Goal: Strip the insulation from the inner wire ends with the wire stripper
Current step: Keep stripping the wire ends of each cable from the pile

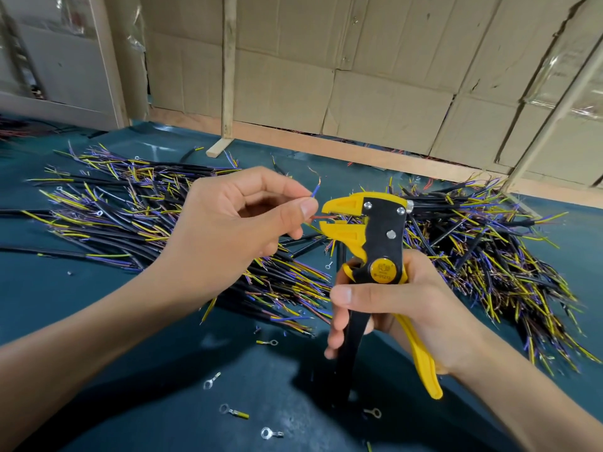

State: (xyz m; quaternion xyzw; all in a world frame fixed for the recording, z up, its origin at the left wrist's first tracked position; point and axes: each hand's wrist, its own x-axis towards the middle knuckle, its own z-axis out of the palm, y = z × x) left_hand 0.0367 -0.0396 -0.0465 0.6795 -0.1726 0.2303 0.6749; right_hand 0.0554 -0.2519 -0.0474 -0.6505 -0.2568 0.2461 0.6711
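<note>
The left hand (228, 223) pinches a thin brown inner wire (323, 216) between thumb and forefinger, the fingers (306, 208) clamped on it just short of its free end. A blue inner wire (315, 191) from the same cable sticks up past the thumb tip, its bared copper strands curling upward. The brown wire's long axis runs nearly level, pointing from the left hand's fingertips toward the person's right, straight into the gap between the yellow jaws of the wire stripper (375, 230). The jaws stand apart, one above and one below the wire, and the wire's tip appears to lie just inside them; how deep it reaches I cannot tell.

The right hand (408, 308) is wrapped round the stripper's handles, fingers curled on the black handle and the yellow handle (421, 353) lying against the palm, the tool upright with its head turned toward the left hand. The handles look spread, so the squeeze seems not yet made. The coming move likely turns on keeping the wire square to the jaws while the right hand closes.

Beyond the hands, a heap of black cables with yellow, blue and brown cores (163, 223) lies across the dark green desk (98, 305), with a second heap (489, 249) on the right. Loose ring terminals (270, 433) are scattered on the desk near the person.
</note>
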